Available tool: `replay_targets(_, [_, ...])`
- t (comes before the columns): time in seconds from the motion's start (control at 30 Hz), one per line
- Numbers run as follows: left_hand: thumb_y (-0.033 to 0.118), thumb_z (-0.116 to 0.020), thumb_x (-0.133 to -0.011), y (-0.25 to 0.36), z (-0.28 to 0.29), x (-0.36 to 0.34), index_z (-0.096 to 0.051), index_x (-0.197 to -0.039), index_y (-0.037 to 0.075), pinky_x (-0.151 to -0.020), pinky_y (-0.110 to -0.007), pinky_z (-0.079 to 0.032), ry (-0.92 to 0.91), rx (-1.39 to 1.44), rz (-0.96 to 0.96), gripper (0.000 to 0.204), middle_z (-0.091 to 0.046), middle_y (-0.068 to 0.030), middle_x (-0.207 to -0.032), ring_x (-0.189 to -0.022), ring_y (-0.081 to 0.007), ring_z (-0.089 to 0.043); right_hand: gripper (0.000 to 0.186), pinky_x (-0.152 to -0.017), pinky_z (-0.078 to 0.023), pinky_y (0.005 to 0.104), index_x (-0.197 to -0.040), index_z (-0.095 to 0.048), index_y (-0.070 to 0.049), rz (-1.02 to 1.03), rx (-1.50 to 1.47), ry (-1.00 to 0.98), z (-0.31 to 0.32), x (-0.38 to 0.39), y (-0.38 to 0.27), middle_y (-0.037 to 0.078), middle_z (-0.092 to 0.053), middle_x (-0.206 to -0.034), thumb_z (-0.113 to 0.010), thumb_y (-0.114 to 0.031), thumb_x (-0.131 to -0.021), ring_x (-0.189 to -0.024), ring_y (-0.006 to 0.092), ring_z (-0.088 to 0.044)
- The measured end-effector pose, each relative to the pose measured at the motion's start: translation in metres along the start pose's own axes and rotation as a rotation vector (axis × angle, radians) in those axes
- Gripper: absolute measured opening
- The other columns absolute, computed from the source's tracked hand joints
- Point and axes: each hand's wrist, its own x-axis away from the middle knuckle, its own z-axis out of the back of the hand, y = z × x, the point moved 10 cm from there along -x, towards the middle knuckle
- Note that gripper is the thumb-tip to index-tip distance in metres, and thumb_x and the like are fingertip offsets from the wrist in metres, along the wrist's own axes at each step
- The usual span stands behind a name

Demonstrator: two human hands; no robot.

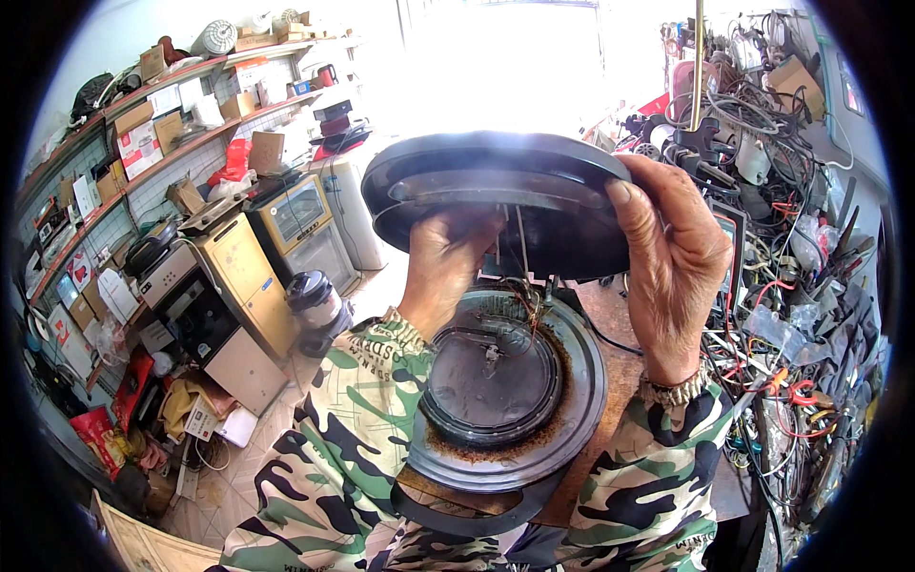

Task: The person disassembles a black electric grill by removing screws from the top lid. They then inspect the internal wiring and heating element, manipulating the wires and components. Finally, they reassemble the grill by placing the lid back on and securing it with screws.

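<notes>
My right hand (pixel 672 253) grips the right rim of a black round cover (pixel 581 224), thumb in front and fingers over the edge. The cover is raised and tilted, its hollow side towards me. Up inside it goes my left hand (pixel 446 257), bent and closed; the rim and shadow hide the fingertips and whatever they hold. Below stands a round metal appliance base (pixel 583 405) with a dark disc (pixel 491 381) in its middle and rust around it. Thin wires (pixel 529 297) and pale rods (pixel 522 243) run between the base and the cover.
A brown bench top (pixel 610 319) lies under the base. Tangled cables, tools and plastic bags (pixel 777 334) crowd the right side. On the left stand cabinets (pixel 246 276), a dark canister-shaped appliance (pixel 315 300) and wall shelves (pixel 176 157) full of boxes.
</notes>
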Motion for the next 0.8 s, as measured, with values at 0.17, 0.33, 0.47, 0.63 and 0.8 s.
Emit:
replay_targets(0.17, [0.014,-0.073,-0.094,0.0040,0.0009,-0.0005,-0.076,-0.097,0.005,-0.053,-0.023,-0.040,0.008,-0.034,-0.021,0.010,-0.066,0.0018,-0.073,-0.061,-0.0047,-0.053,0.019,-0.073,-0.049,0.0261,-0.107,-0.072,0.003,-0.011,-0.020,-0.001,-0.0020,0.0014,0.0013,0.010,-0.069,-0.089,-0.075,-0.006,-0.091,-0.079,0.0147,-0.062])
replay_targets(0.33, [0.016,-0.074,-0.093,0.0045,0.0020,-0.0002,-0.076,-0.094,0.005,-0.055,-0.023,-0.042,0.024,0.003,-0.034,0.011,-0.067,0.0006,-0.074,-0.062,-0.0053,-0.056,0.019,-0.073,-0.050,0.0260,-0.107,-0.072,0.004,0.000,-0.031,-0.002,-0.0022,0.0006,0.0000,0.010,-0.069,-0.089,-0.075,-0.005,-0.091,-0.080,0.0142,-0.062])
replay_targets(0.47, [0.017,-0.074,-0.093,0.0062,0.0014,-0.0006,-0.076,-0.094,0.005,-0.056,-0.023,-0.044,0.017,0.017,-0.075,0.012,-0.067,0.0003,-0.074,-0.064,-0.0061,-0.058,0.019,-0.073,-0.050,0.0263,-0.107,-0.072,0.004,0.007,-0.016,-0.012,-0.0028,0.0005,-0.0010,0.010,-0.070,-0.089,-0.075,-0.005,-0.091,-0.080,0.0147,-0.063])
replay_targets(0.63, [0.018,-0.074,-0.093,0.0101,0.0026,0.0012,-0.075,-0.092,0.005,-0.058,-0.024,-0.045,0.023,-0.036,-0.092,0.013,-0.067,0.0001,-0.073,-0.064,-0.0065,-0.058,0.019,-0.074,-0.050,0.0267,-0.107,-0.072,0.004,0.012,-0.003,-0.015,-0.0033,0.0011,-0.0031,0.010,-0.070,-0.090,-0.076,-0.005,-0.090,-0.080,0.0153,-0.064])
replay_targets(0.8, [0.018,-0.073,-0.094,0.0099,0.0064,-0.0012,-0.075,-0.092,0.003,-0.058,-0.025,-0.043,0.037,-0.103,-0.130,0.016,-0.066,0.0008,-0.072,-0.064,-0.0061,-0.055,0.019,-0.073,-0.050,0.0270,-0.107,-0.072,0.003,0.008,0.000,-0.011,-0.0037,0.0013,-0.0018,0.011,-0.070,-0.090,-0.076,-0.005,-0.090,-0.079,0.0159,-0.064])
